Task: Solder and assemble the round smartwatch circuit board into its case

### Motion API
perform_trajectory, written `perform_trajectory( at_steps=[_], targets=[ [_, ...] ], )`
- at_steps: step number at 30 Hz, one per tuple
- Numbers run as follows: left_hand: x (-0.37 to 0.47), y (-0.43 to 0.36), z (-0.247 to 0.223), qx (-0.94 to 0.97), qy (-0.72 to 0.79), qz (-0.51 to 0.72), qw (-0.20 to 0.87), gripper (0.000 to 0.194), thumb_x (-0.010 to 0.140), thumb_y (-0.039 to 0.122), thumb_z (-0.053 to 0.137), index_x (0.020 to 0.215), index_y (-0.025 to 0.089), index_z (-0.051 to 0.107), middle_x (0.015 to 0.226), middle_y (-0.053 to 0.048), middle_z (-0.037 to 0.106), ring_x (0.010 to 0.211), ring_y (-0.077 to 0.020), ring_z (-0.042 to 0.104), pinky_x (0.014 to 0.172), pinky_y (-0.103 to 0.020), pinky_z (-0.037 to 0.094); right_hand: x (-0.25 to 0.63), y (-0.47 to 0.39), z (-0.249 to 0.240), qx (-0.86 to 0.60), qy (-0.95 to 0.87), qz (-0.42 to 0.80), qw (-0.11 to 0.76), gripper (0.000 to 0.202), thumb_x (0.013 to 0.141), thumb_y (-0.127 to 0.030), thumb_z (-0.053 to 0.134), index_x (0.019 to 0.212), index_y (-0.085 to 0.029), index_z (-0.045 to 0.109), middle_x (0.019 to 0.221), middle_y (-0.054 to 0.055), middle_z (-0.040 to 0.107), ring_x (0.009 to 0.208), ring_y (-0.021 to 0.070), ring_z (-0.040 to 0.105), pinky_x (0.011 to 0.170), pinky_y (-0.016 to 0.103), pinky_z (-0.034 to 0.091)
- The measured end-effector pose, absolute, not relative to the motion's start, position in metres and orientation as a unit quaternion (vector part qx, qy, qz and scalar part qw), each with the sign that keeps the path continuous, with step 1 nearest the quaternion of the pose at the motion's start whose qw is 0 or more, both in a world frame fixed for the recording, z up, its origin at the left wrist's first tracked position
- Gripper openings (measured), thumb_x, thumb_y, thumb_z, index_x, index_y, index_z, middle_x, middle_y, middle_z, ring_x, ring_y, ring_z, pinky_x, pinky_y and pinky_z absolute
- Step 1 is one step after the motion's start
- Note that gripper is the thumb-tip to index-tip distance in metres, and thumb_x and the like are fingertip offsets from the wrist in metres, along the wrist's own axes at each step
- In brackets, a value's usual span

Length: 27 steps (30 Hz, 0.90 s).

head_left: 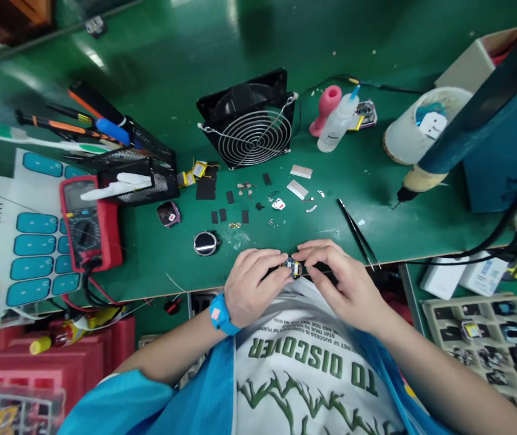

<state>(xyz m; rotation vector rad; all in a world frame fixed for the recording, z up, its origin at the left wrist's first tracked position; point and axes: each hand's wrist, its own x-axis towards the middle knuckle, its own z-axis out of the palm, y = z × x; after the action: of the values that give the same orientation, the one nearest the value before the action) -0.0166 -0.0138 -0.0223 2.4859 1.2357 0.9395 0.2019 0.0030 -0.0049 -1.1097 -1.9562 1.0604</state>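
At the bench's front edge, close to my shirt, is a small round watch module (293,266) with a dark rim and silver and yellow parts. My left hand (258,285) pinches its left side between thumb and fingers. Curled fingers of my right hand (342,279) close around its right side, the tips at its edge; part of the contact is hidden. Black tweezers (357,232) lie on the bench to the right. A round watch case (205,243) and a small purple-framed watch (168,214) lie to the left.
A black fan (253,121) stands behind scattered small parts (245,188). Left are a red multimeter (88,223) and a tool holder (140,175). A squeeze bottle (337,124), white tub (421,130) and soldering iron (421,169) stand right. A parts tray (485,344) sits lower right.
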Motion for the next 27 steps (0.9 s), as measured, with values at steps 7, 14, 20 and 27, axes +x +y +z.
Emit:
perform_trajectory(
  at_steps=[7,14,20,27],
  targets=[
    [-0.016,-0.013,-0.021,0.855,0.416,0.297,0.091,0.019,0.102,0.026,0.066,0.116,0.014,0.069,0.105,-0.01,0.078,0.105,-0.0238,0.072,0.091,-0.039,0.055,0.205,0.004,-0.003,-0.426,-0.737,0.425,0.309,0.013,0.102,-0.013,0.049,0.105,-0.024,0.055,0.11,0.006,0.074,0.12,0.0193,0.068,0.097,0.035,0.058],
    [-0.016,-0.009,-0.017,0.862,0.409,0.286,0.091,0.017,0.101,0.023,0.067,0.116,0.014,0.069,0.107,-0.01,0.077,0.104,-0.0236,0.072,0.09,-0.038,0.055,0.205,0.005,-0.005,-0.418,-0.735,0.43,0.318,0.013,0.101,-0.012,0.049,0.104,-0.023,0.055,0.109,0.007,0.074,0.119,0.0198,0.069,0.096,0.036,0.06],
    [-0.016,-0.01,-0.018,0.86,0.406,0.295,0.096,0.015,0.101,0.022,0.068,0.115,0.017,0.069,0.106,-0.009,0.078,0.105,-0.0226,0.072,0.09,-0.038,0.057,0.205,0.004,-0.007,-0.415,-0.74,0.412,0.331,0.013,0.101,-0.011,0.05,0.105,-0.023,0.055,0.109,0.007,0.075,0.118,0.0195,0.069,0.096,0.035,0.06],
    [-0.02,-0.013,-0.019,0.829,0.424,0.322,0.171,0.011,0.095,0.026,0.076,0.102,0.019,0.072,0.113,-0.007,0.079,0.111,-0.0227,0.073,0.096,-0.039,0.057,0.208,-0.005,-0.012,-0.431,-0.759,0.326,0.364,0.016,0.097,-0.008,0.054,0.106,-0.022,0.055,0.113,0.011,0.074,0.115,0.0229,0.07,0.097,0.041,0.06]
  ],
)
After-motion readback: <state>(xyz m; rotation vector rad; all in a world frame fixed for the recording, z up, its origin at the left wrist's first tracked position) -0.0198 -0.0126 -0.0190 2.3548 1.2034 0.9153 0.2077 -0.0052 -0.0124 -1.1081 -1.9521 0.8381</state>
